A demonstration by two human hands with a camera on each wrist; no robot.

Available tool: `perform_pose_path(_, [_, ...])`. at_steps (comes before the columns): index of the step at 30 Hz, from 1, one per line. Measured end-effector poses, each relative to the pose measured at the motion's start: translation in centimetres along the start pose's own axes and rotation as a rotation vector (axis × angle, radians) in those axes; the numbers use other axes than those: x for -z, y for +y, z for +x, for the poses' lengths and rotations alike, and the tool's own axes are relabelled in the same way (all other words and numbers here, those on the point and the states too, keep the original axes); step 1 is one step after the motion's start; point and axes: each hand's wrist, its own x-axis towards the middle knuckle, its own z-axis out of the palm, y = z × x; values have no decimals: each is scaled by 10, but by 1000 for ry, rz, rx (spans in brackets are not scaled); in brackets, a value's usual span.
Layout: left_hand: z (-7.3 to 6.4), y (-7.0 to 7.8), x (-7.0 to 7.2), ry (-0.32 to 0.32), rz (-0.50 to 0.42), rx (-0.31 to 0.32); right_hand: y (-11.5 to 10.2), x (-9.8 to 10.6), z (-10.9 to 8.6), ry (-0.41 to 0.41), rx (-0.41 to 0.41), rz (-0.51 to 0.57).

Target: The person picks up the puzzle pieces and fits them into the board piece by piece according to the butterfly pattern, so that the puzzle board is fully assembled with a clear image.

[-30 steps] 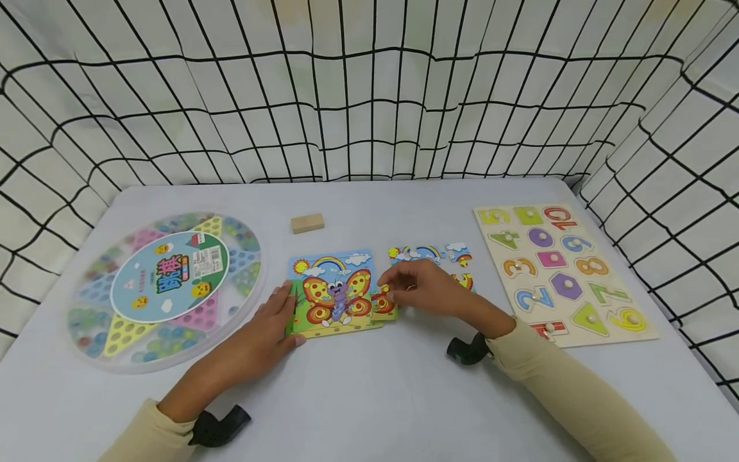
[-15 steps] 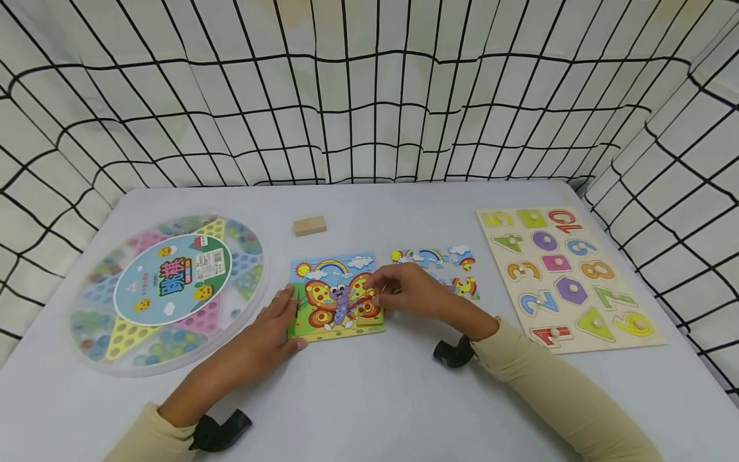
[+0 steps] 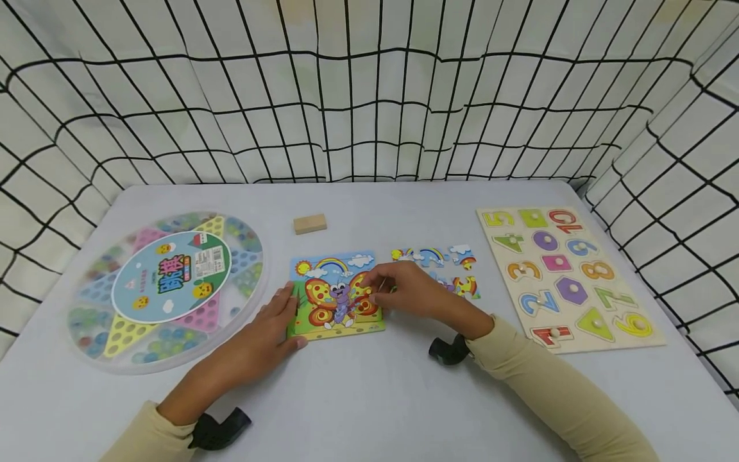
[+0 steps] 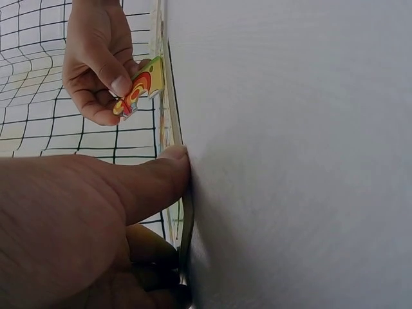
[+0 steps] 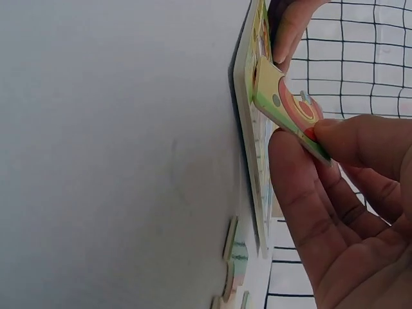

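Puzzle piece [image 5: 296, 106] with a red and orange ring is up in the air, pinched between the thumb and a finger of the right hand [image 3: 418, 292]. It is held by the right side of the butterfly board [image 3: 340, 332]. The piece does not lie flat. It is tipped, with one end near the board and the other end up in the fingertips. In the right wrist view its long straight edge runs on a slant, from upper left down to lower right. I cannot tell if it touches the board. The board lies flat on the bench [image 3: 358, 398], longer from side to side, and the butterfly's head points away from the person. The left hand [image 3: 256, 337] rests at the board's left edge, fingers mostly straight, thumb by the near corner. Loose pieces [image 3: 430, 258] lie flat just past the right hand, partly hidden by it. A round marble game [image 3: 170, 277] sits on the left. A small wooden block [image 3: 310, 224] lies behind the board, its long side going nearly left to right. The number board [image 3: 545, 277] on the right is longer from front to back and leans a bit crooked.
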Motion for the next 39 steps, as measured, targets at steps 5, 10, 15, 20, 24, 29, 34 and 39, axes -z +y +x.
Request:
perform_pose_path(5, [-1,0,-1,1,-6,-8,-5,-1,2,-1,-16,-73])
perform_pose_path(10, [-1,0,0,5,6,-6,-10,-2,5,-8,-17,-115])
perform_pose_path(15, [-2,0,0,1,4,2,-14,-5,6,-33,-42,-146])
perform_pose_path(20, [-3,1,1,-3,4,6,-17,-8,7,-37,-31,-203])
perform_pose_path(24, [-3,1,2,-3,1,3,-17,-9,8,-47,-29,-236])
perform_pose_path(29, [-2,1,1,1,7,-1,-15,-9,9,-69,-29,-269])
perform_pose_path(34, [-2,0,0,9,6,-5,-14,-11,10,-100,-24,-284])
perform_pose_path(39, [0,0,-1,16,14,-11,-12,-13,8,-119,-24,-320])
